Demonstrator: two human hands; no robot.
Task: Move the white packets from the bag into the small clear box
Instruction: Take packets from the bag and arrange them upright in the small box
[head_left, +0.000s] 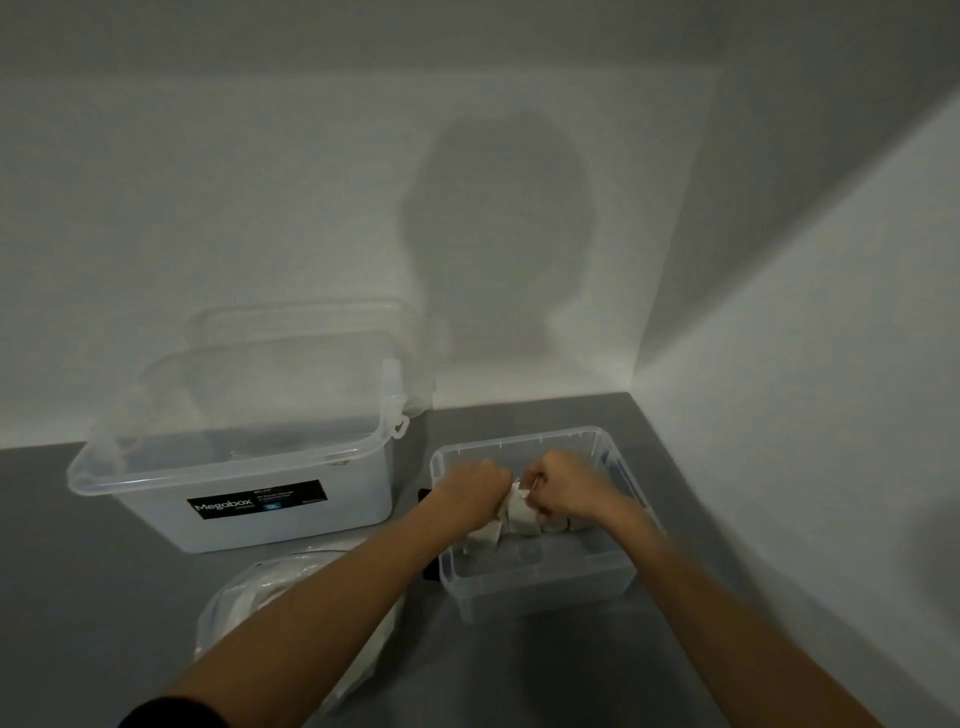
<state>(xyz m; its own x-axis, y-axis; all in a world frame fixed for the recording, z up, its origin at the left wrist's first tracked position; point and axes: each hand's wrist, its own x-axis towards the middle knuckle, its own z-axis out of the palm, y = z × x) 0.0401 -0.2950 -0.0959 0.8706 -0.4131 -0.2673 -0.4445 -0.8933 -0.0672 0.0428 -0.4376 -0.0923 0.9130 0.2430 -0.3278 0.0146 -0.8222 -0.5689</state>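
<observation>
Both hands meet in the lower middle of the frame, fingers curled tight round a bunch of white packets (519, 512). The left hand (470, 483) is balled like a fist against the bunch's left side, and the right hand (563, 486) pinches it from the right, knuckles up. The frame is blurred there, so I cannot tell exactly how each finger lies.

The bunch hangs inside the small box (540, 590), below its rim, and more white packets lie on the floor of that box under and beside the hands.

Left of the forearms, at the lower left of the frame, sits the bag (249, 592), clear plastic with white contents showing through, partly hidden by the left arm. A dark sleeve (171, 714) shows at the bottom edge.

Further left and up stands the big box (234, 519), clear and open, with a black "Megabox" label (257, 501) on its front. A clear lid (311, 332) leans on the wall (208, 182) behind it. Everything rests on a grey table (78, 597) set into a corner. A head-shaped shadow (498, 234) falls on the wall above the hands.
</observation>
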